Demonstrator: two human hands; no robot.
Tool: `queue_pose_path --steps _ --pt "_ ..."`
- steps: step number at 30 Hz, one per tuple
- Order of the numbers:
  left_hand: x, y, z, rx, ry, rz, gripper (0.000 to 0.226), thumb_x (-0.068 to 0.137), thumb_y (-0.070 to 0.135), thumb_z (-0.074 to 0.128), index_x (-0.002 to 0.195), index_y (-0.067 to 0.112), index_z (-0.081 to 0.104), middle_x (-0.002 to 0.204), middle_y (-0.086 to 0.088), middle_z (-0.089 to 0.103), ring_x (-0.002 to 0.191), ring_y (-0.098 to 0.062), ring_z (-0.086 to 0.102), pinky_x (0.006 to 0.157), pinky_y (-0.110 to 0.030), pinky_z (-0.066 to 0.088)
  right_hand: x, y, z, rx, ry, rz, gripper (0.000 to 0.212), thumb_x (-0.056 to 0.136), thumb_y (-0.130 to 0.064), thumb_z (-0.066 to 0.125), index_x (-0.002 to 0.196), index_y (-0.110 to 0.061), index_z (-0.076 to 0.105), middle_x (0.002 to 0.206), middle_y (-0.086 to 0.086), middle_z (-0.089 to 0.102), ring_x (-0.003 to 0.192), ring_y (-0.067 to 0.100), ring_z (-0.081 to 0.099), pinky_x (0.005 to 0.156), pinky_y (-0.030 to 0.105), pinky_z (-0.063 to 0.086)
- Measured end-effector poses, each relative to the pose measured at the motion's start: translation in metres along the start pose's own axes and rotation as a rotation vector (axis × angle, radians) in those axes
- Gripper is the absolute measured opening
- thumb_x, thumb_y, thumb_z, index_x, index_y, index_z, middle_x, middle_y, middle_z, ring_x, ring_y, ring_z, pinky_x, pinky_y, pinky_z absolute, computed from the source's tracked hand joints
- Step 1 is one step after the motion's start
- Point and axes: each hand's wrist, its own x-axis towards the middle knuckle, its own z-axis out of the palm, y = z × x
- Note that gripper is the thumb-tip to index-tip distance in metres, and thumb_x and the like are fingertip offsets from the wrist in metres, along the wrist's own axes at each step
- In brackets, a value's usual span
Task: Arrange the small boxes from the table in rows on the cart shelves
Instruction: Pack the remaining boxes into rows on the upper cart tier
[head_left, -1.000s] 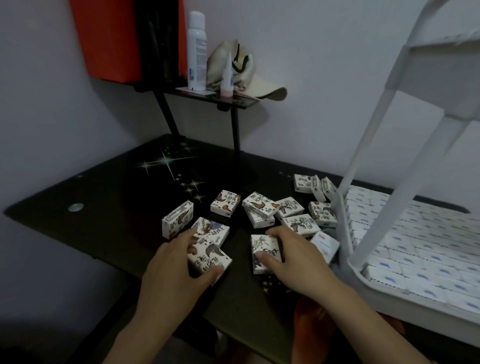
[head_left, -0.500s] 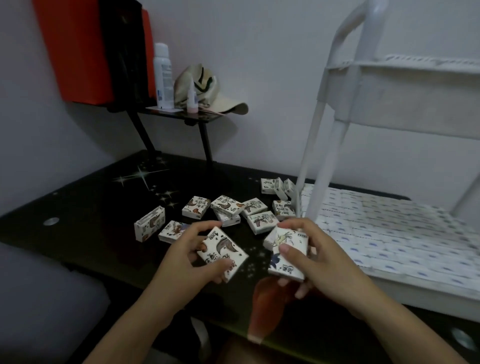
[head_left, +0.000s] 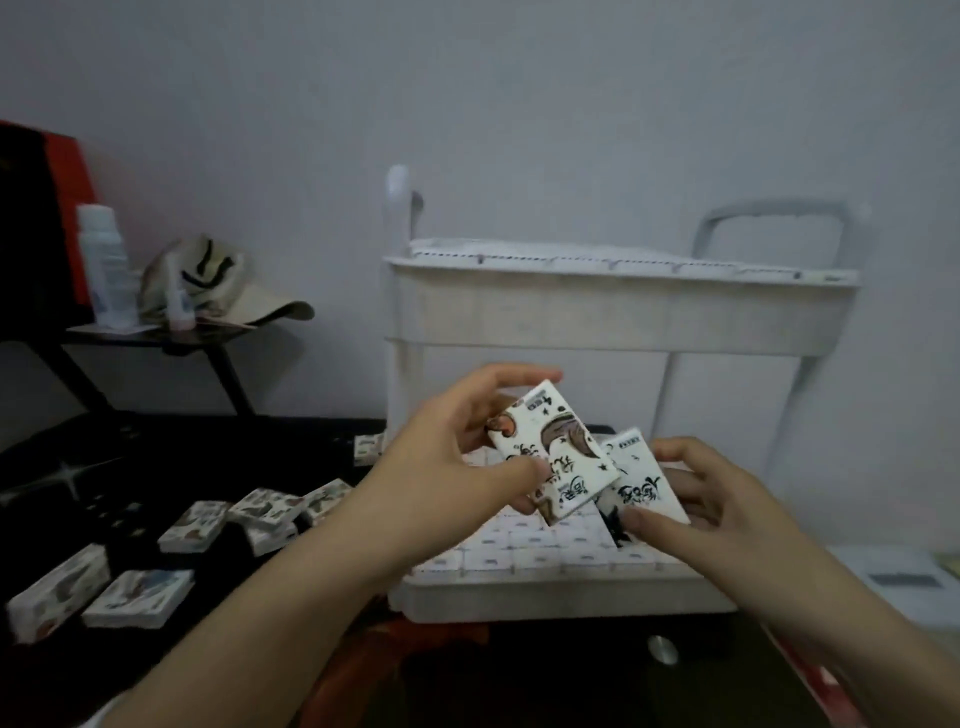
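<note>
The grip of the left hand is closed on a printed box, and the right hand pinches a second box that lies partly under the first. Both are held over the lower cart shelf, where white boxes lie in rows. The upper shelf stands close above the hands. Some loose boxes lie on the dark desk at the left.

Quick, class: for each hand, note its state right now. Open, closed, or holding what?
Left hand: closed, holding the left box between thumb and fingers.
Right hand: closed, holding the right box.
</note>
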Motion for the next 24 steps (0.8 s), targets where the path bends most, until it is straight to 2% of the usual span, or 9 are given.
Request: queue_pose_path --steps 3,5,7,10,13,16,20,22,24 --pt "0.030 0.022 0.021 0.002 -0.069 0.041 0.054 0.082 -0.003 0.068 0.113 0.040 0.064 0.097 0.010 0.070 0.089 -0.007 0.069 0.068 -0.025 0.058 -0.004 -0.017 -0.033 -0.021 0.104 -0.103 0.025 0.086 -0.010 0.066 0.106 -0.026 0.064 0.091 -0.004 0.075 0.069 0.008 0.069 0.059 0.019 0.053" --pt "0.049 0.036 0.030 0.005 -0.076 0.075 0.049 0.080 -0.004 0.069 0.112 0.034 0.063 0.097 0.006 0.071 0.086 -0.009 0.069 0.065 -0.025 0.058 -0.005 -0.028 -0.053 0.013 0.157 -0.155 0.025 0.085 -0.015 0.065 0.109 -0.023 0.066 0.091 0.001 0.073 0.067 0.015 0.068 0.053 0.026 0.054" --pt "0.069 0.051 0.035 -0.001 -0.059 0.119 0.042 0.078 -0.002 0.072 0.109 0.024 0.060 0.096 0.003 0.072 0.081 -0.013 0.069 0.059 -0.023 0.056 -0.002 -0.038 -0.072 0.036 0.188 -0.189 0.033 0.074 -0.024 0.067 0.107 -0.021 0.067 0.085 0.005 0.072 0.062 0.017 0.067 0.047 0.026 0.051" --pt "0.098 0.074 0.038 0.026 -0.037 0.176 0.040 0.075 0.006 0.076 0.106 0.020 0.055 0.091 0.003 0.075 0.077 -0.021 0.071 0.059 -0.022 0.056 0.007 -0.048 -0.098 0.002 0.265 -0.236 0.034 0.065 -0.026 0.073 0.098 -0.025 0.068 0.085 0.002 0.071 0.061 0.017 0.066 0.045 0.025 0.049" --pt "0.129 0.097 0.038 0.046 -0.025 0.237 0.048 0.074 0.006 0.077 0.111 0.026 0.055 0.093 -0.004 0.074 0.077 -0.021 0.073 0.061 -0.026 0.058 0.025 -0.061 -0.118 -0.079 0.325 -0.286 0.029 0.075 -0.018 0.075 0.101 -0.025 0.065 0.093 -0.005 0.072 0.063 0.016 0.067 0.042 0.027 0.048" --pt "0.162 0.115 0.037 0.138 -0.014 0.257 0.053 0.074 0.008 0.079 0.114 0.034 0.058 0.102 -0.007 0.067 0.074 -0.018 0.073 0.060 -0.027 0.060 0.045 -0.079 -0.136 -0.233 0.367 -0.353 0.020 0.080 -0.017 0.073 0.097 -0.026 0.067 0.089 -0.010 0.072 0.059 0.009 0.065 0.042 0.022 0.047" --pt "0.207 0.122 0.041 0.286 -0.004 0.201 0.032 0.077 0.017 0.076 0.101 0.035 0.068 0.092 0.005 0.070 0.071 -0.007 0.070 0.068 -0.023 0.059 0.076 -0.097 -0.161 -0.338 0.459 -0.365 0.017 0.078 -0.024 0.076 0.093 -0.026 0.069 0.081 -0.009 0.073 0.057 0.010 0.066 0.047 0.020 0.049" --pt "0.226 0.122 0.045 0.299 -0.017 0.167 0.020 0.079 0.014 0.074 0.092 0.028 0.070 0.087 0.005 0.071 0.064 -0.002 0.069 0.056 -0.014 0.054 0.089 -0.102 -0.174 -0.473 0.494 -0.341 0.021 0.078 -0.031 0.076 0.097 -0.032 0.068 0.082 -0.012 0.073 0.057 0.010 0.067 0.050 0.022 0.050" --pt "0.242 0.123 0.049 0.328 -0.023 0.149 0.016 0.079 0.011 0.073 0.089 0.023 0.068 0.083 0.005 0.070 0.055 0.003 0.066 0.045 -0.010 0.046 0.100 -0.107 -0.184 -0.580 0.489 -0.331 0.019 0.078 -0.034 0.076 0.093 -0.039 0.066 0.087 -0.017 0.069 0.053 0.005 0.064 0.045 0.014 0.043"
